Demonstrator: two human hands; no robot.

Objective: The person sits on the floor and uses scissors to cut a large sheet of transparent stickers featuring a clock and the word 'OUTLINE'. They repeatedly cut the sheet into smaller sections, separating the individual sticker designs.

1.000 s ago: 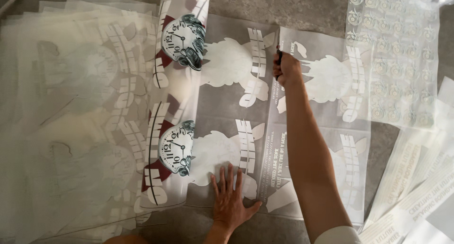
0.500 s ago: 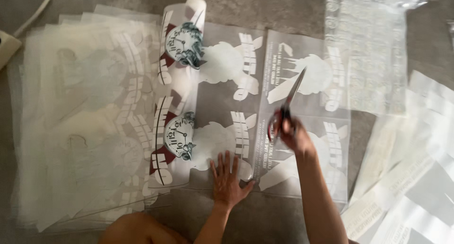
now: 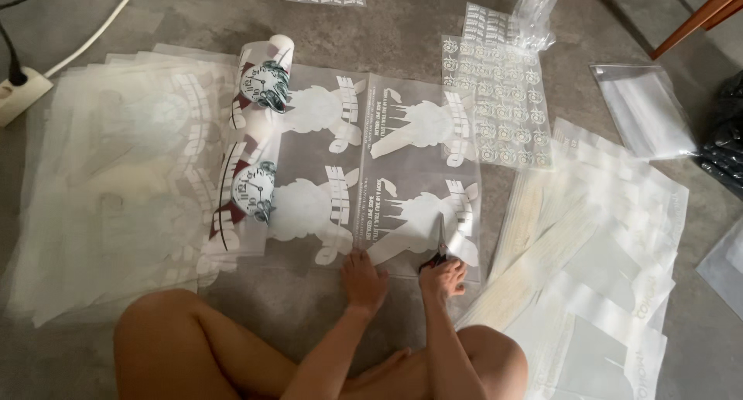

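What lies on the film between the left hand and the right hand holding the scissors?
In the head view, between the left hand and the right hand with the scissors lies only the near edge of the printed transparent film, with a white figure print; no other object.

Grey concrete floor, wooden chair leg

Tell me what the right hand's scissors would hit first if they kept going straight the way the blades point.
The right hand points its scissors up the printed transfer film sheet. Straight ahead lies the white figure print they rest on, then the upper white print; nothing else seems to block them.
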